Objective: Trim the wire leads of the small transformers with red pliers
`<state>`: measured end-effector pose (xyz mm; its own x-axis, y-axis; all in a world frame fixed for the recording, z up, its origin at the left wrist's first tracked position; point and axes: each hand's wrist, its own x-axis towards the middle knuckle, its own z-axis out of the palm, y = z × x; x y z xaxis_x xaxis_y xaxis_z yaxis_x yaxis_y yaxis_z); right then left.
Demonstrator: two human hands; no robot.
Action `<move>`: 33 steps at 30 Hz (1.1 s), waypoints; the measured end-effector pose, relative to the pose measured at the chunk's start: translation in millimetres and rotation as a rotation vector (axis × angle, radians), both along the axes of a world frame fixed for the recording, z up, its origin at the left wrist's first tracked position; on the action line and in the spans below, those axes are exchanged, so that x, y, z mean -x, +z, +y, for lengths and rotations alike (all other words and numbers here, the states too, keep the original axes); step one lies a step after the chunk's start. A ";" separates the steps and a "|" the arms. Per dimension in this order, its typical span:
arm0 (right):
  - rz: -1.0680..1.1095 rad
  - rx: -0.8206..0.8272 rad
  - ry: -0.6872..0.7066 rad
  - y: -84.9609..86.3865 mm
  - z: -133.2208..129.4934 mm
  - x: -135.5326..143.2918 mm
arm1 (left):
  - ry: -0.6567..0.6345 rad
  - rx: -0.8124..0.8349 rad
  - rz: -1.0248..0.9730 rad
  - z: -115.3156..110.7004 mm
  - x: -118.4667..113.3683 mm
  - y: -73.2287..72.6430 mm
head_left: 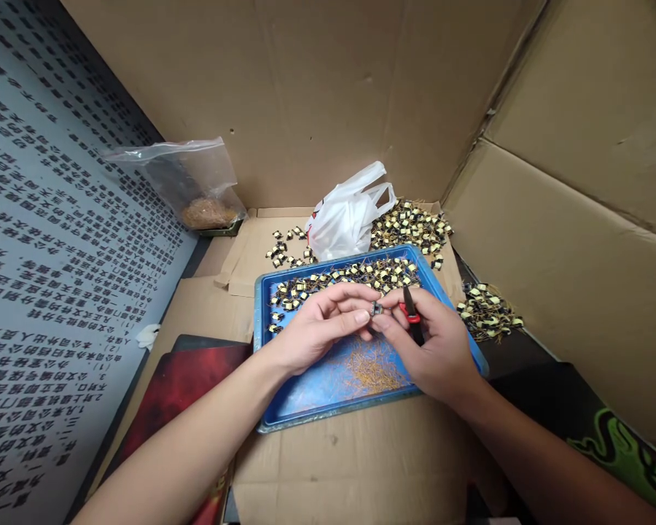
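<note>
One view only, and it is riding on the person's head, looking forward and steeply down. It is sitting close over the shallow blue plastic tray (273, 350), with both forearms reaching in from the bottom edge. Brown cardboard walls (317, 87) are closing off the far side and the right of the frame.

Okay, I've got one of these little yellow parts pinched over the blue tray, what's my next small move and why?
Probably bring the cutter in your right hand to the part your left hand pinches and snip its wires. Wire scraps already lie in the blue tray below.
</note>
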<state>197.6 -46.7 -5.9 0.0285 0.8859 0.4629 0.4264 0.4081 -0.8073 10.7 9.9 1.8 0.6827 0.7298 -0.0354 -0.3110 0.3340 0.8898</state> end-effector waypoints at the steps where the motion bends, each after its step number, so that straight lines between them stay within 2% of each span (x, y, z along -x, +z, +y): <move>1: 0.017 0.017 0.021 -0.4 0.0 -0.4 | 0.003 0.000 0.001 0.1 -0.1 -0.3; 6: 0.081 0.066 0.113 -0.6 0.4 -1.6 | 0.037 0.009 0.020 -0.1 -0.7 -2.6; 13: 0.071 0.058 0.081 -1.2 0.5 -1.7 | 0.096 -0.068 0.051 0.6 -0.6 -5.6; 17: 0.042 0.090 0.043 1.3 1.8 -3.1 | 0.087 -0.135 0.118 0.4 -0.9 -5.5; 23: -0.015 -0.005 0.085 2.2 4.7 -6.9 | 0.104 -0.137 0.071 -0.6 -2.6 -5.5; 28: -0.018 0.006 0.089 -1.0 4.0 -7.2 | 0.109 -0.153 0.125 -1.4 -2.4 -3.1; 33: 0.068 0.049 0.110 -0.8 2.9 -8.0 | 0.104 -0.149 0.104 -3.0 -2.4 -2.4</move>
